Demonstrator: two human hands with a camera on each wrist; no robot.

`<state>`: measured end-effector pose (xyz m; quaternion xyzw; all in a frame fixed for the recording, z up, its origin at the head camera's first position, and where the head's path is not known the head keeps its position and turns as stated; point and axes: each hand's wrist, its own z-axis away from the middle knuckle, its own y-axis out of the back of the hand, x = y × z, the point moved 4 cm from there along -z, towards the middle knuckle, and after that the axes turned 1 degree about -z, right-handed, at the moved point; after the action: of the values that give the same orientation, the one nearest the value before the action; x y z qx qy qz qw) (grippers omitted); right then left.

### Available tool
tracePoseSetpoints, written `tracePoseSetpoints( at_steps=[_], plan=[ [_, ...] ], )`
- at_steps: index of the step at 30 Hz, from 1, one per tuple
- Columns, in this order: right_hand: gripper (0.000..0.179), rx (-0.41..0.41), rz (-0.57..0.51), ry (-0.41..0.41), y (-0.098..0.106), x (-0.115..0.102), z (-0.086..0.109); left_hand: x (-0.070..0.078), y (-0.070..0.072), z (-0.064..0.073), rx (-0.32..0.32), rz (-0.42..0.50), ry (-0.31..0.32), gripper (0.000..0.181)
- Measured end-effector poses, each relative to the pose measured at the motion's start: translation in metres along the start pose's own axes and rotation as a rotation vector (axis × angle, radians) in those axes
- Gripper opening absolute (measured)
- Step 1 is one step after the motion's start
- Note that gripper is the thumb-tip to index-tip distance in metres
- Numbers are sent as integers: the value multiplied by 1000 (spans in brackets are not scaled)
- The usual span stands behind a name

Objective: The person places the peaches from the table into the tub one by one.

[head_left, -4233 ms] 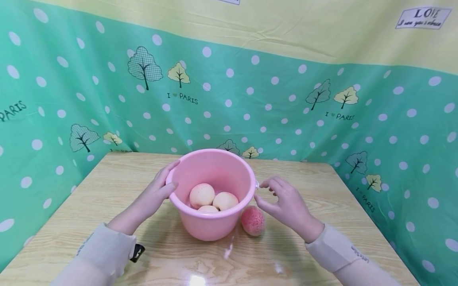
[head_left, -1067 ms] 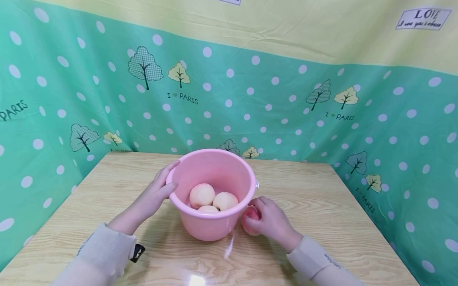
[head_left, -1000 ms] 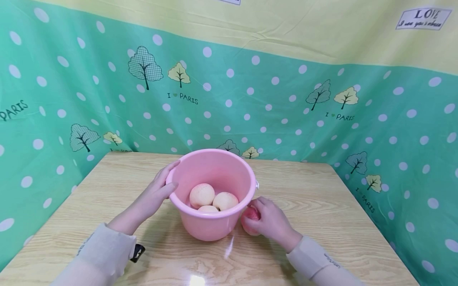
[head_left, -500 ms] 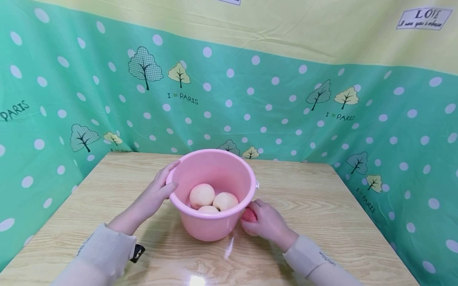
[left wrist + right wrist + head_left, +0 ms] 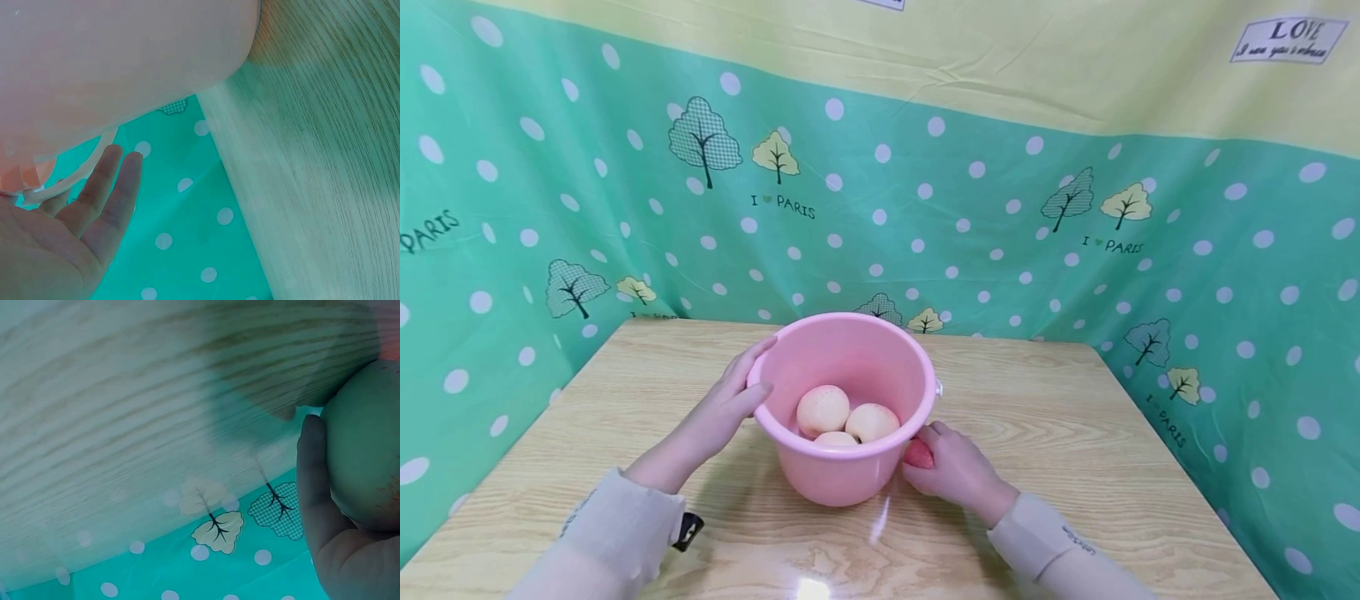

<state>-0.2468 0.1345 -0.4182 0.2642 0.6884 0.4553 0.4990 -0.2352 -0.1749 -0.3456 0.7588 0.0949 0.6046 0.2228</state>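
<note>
A pink bucket (image 5: 842, 479) stands on the table, with three pale peaches (image 5: 823, 410) showing inside it. My left hand (image 5: 730, 400) holds the bucket's left rim, the thumb at the rim's front and the fingers along the outside wall. In the left wrist view, the fingers (image 5: 103, 200) lie beside the bucket wall and its pale handle (image 5: 94, 159). Low by the bucket's right side, my right hand (image 5: 958, 471) grips a red-pink peach (image 5: 919, 454), largely covered by the hand. The right wrist view shows this peach (image 5: 365, 444) with a finger curled along it.
The wood-grain table (image 5: 1060, 400) extends around the bucket on all sides. Behind and beside it hangs a green and yellow printed cloth (image 5: 880, 208). A black strap end (image 5: 688, 531) sticks out at the left sleeve.
The right hand has come down from beside the bucket's handle joint to the red-pink peach, taken hold of it and shifted slightly left. The left hand and bucket have stayed put.
</note>
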Motion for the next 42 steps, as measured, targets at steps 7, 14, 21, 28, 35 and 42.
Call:
tracePoseSetpoints(
  at_steps=[7,14,21,28,35,42],
  plan=[
    [51,-14,-28,-9,0,1,0,1,0,0,-1,5,0,62],
    [53,-26,-39,-24,0,1,0,1,1,0,-1,3,2,62],
    [53,-21,-43,-26,-1,1,0,1,1,0,-1,6,3,62],
    [52,-14,-42,-20,-1,0,1,1,1,0,-6,0,12,62],
    [55,-41,-40,-31,-1,1,3,0,0,0,-7,3,17,62],
    [49,-39,-10,-16,2,0,5,-1,0,1,-7,2,24,62]
  ],
)
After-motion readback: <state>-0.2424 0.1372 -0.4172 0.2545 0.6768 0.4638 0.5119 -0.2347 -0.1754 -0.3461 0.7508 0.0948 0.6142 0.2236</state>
